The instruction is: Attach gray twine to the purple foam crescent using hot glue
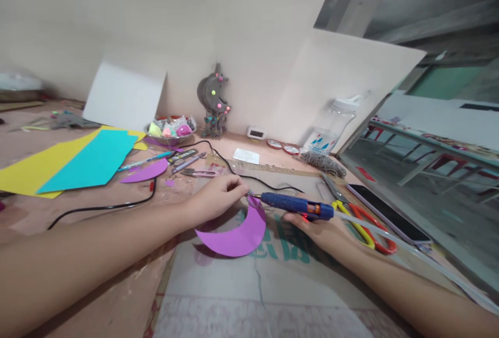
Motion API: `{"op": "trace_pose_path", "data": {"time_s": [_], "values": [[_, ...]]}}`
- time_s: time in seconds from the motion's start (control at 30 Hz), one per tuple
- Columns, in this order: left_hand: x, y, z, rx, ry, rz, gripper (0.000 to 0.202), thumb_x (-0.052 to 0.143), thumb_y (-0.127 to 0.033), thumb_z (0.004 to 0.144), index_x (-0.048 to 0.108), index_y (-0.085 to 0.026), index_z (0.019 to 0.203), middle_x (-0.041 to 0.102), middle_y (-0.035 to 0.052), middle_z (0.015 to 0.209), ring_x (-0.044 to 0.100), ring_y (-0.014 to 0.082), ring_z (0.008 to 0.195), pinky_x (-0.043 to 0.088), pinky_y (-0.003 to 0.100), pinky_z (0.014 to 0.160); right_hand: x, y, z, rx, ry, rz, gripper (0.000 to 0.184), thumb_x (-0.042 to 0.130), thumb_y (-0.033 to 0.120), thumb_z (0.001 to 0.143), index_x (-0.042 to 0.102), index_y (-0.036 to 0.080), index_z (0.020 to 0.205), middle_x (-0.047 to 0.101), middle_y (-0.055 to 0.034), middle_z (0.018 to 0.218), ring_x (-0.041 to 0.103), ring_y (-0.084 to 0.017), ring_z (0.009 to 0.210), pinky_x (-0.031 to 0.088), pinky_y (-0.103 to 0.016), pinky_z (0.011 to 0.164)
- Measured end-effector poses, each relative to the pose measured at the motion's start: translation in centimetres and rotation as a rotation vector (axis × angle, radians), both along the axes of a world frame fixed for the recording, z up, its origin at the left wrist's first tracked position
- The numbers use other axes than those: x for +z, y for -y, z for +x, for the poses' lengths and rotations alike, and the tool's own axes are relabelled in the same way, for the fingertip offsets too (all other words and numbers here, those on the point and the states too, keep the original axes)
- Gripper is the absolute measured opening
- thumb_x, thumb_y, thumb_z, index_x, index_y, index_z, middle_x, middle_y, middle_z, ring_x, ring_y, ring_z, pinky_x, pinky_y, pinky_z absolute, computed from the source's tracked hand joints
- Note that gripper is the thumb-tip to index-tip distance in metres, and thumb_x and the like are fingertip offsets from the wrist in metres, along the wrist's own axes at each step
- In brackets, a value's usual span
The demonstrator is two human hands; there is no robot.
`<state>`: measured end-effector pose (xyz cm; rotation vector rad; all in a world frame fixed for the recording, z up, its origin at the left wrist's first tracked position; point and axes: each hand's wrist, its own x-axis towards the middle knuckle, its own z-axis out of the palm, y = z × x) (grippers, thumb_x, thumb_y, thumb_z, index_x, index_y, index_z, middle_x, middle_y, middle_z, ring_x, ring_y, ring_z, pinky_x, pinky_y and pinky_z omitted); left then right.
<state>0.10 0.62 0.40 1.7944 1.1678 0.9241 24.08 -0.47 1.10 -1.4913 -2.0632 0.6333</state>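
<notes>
My right hand (312,223) grips a blue hot glue gun (296,205) lying sideways, its nozzle pointing left at the upper tip of a purple crescent of foam sheet (237,234). My left hand (218,195) pinches that upper tip with closed fingers, right next to the nozzle. The crescent rests on a cardboard mat (273,281). A clear glue stick (409,249) trails out of the gun's back toward the lower right.
Red and yellow scissors (362,223) and a phone (390,213) lie right of the gun. A black cord (117,205) runs across the table. Yellow and teal sheets (89,164), pens, a bowl of pompoms (169,131), a grey moon ornament (213,99) and a bottle (331,125) stand behind.
</notes>
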Motion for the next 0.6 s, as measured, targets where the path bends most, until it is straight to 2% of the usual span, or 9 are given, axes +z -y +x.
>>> {"op": "trace_pose_path", "data": {"time_s": [0.2, 0.6], "values": [[-0.01, -0.14, -0.04, 0.004, -0.007, 0.056, 0.024, 0.044, -0.034, 0.084, 0.053, -0.017, 0.068, 0.062, -0.0003, 0.064, 0.057, 0.016, 0.066, 0.042, 0.025, 0.062, -0.24, -0.23, 0.25, -0.018, -0.021, 0.006, 0.031, 0.059, 0.054, 0.07, 0.062, 0.024, 0.076, 0.066, 0.0009, 0.068, 0.062, -0.021, 0.064, 0.051, -0.028, 0.056], [0.33, 0.29, 0.09, -0.003, 0.02, 0.013, 0.025, 0.044, -0.035, 0.084, 0.053, -0.017, 0.07, 0.064, 0.0006, 0.066, 0.058, 0.0162, 0.067, 0.042, 0.026, 0.063, -0.26, -0.32, 0.25, -0.012, -0.047, 0.028, 0.033, 0.06, 0.052, 0.072, 0.066, 0.022, 0.082, 0.07, -0.0018, 0.075, 0.065, -0.025, 0.07, 0.054, -0.032, 0.061]]}}
